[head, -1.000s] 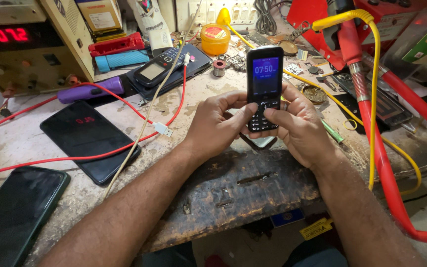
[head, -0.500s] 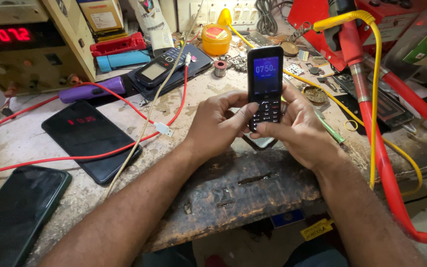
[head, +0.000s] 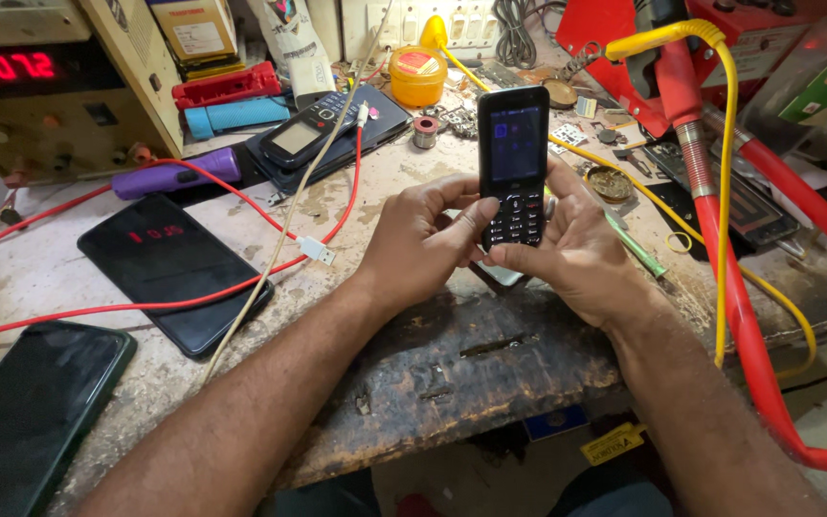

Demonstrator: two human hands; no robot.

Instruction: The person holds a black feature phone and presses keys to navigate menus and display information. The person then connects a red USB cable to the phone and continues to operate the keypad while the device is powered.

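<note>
Workbench [head: 69, 278]: worn, stained surface crowded with tools; a power supply with a red digit display [head: 11, 72] stands at the far left.
Red hose [head: 748, 316]: thick, runs down the right side beside the right forearm, with a yellow cable [head: 725, 191] alongside.
Black smartphones: one [head: 174, 268] lies flat under a red wire [head: 126, 308]; a second [head: 26, 412] lies at the near-left edge.
Keypad phone [head: 513, 163]: upright above the bench, screen dimly lit, facing the camera.
Left hand [head: 423, 244]: closed around the handset's lower left side, thumb on the keys.
Right hand [head: 576, 254]: closed around the lower right side and back, thumb at the bottom key row.
Grip position: both hands hold only the lower half; the screen half stands free above the fingers.
Risk, drop: top-heavy hold; a hard key press could tip the handset onto the cluttered bench.
Risk, snag: an elbow movement could catch the hose or cable.
</note>
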